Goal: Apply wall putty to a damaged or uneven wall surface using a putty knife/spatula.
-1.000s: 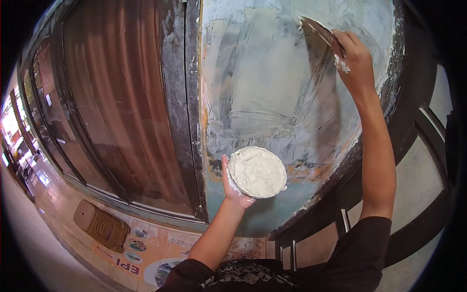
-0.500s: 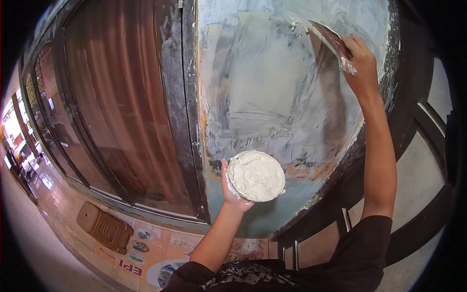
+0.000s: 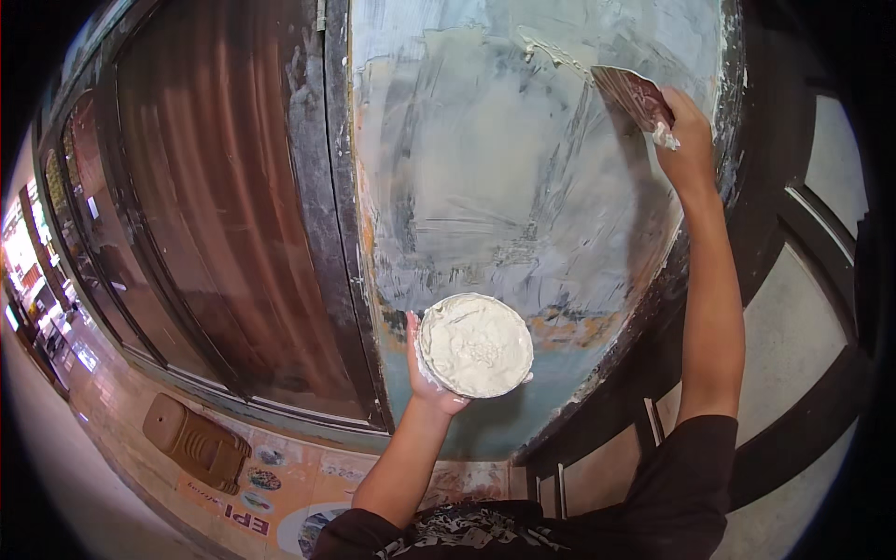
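Left hand (image 3: 431,394) holds a paste-filled bowl (image 3: 476,345), right hand (image 3: 688,135) a scraper (image 3: 633,96) near the wall edge (image 3: 717,75).

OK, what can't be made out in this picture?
Head view:
Left hand: most fingers hidden behind the round putty container.
Scraper: gripped end covered by the right hand.
Wall panel: top cut off by the upper edge.
Far-left background: too small, washed out by glare.

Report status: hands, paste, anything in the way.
Left hand supporting round container of off-white paste. Right hand gripping brown spreader at the wall. Raised streak beside spreader; no obstruction seen there.
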A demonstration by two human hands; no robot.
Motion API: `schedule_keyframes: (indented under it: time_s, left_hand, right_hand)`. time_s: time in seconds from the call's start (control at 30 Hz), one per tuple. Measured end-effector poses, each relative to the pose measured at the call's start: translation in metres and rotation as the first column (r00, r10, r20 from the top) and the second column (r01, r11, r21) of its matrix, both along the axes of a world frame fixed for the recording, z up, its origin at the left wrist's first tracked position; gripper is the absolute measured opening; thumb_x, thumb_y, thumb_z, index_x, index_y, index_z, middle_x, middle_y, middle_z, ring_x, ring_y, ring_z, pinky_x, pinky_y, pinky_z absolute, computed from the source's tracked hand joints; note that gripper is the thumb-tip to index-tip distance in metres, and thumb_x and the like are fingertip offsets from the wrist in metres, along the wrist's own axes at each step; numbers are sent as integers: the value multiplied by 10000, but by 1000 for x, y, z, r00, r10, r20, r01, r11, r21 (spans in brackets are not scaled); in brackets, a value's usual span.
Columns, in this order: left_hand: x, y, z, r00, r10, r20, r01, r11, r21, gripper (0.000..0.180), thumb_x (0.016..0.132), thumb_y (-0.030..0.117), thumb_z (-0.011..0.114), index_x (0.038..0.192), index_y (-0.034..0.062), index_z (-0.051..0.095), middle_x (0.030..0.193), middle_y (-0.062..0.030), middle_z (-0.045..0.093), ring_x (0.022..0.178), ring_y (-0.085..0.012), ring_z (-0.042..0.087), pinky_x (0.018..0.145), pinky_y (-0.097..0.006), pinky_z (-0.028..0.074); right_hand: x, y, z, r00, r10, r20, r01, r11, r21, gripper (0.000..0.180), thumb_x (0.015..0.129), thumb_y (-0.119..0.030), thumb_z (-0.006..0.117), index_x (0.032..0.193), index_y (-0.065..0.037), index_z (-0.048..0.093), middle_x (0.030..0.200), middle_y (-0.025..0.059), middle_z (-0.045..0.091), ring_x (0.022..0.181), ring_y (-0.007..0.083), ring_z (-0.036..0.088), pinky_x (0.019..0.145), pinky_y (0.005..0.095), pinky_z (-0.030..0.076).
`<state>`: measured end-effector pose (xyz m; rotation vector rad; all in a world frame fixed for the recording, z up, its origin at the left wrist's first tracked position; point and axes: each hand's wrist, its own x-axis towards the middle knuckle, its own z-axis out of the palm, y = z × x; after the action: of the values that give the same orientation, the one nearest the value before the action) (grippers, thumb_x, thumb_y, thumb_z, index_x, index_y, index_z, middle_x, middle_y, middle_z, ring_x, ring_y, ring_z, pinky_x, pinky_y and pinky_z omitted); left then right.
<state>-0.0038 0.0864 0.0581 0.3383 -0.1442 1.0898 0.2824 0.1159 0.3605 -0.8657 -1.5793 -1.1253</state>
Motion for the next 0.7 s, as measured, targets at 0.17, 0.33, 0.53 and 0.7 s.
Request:
schedule_keyframes:
  time_s: [0.17,0.33,0.53,0.7]
  left_hand:
    - [15,1,-1,997,-49,67,45,997,62,886,908,746,307,1441,48,429,1458,-192,456,1310,-406,465,1081,-572,368]
    - [29,-6,-2,1000,-19,24,19,1000,4,884,907,747,314,1436,49,437,1459,-190,456,1305,-410,469,1078,-563,377]
    - [48,-11,-6,1000,24,8,-24,1000,2,883,911,742,312,1435,42,436,1458,-195,455,1309,-406,466,1082,-562,373]
    - [60,-19,-4,999,50,8,-50,999,-4,872,916,743,288,1410,46,465,1420,-176,502,1269,-385,508,1065,-542,401]
  right_hand:
    - [21,5,2,996,-74,-41,73,997,-29,234,847,2,568,1078,7,608,1002,192,624,922,415,591,801,431,481]
    - [32,8,-4,997,-57,-55,55,997,-47,260,832,22,569,1090,2,596,1011,196,614,944,428,569,816,458,462]
    - [45,4,1,999,6,39,-7,999,41,171,842,-9,563,1009,19,579,975,205,601,899,446,553,775,461,453]
    - [60,-5,12,821,221,-527,-448,821,-353,181,956,-175,604,1015,-6,631,783,32,644,606,144,556,518,297,433]
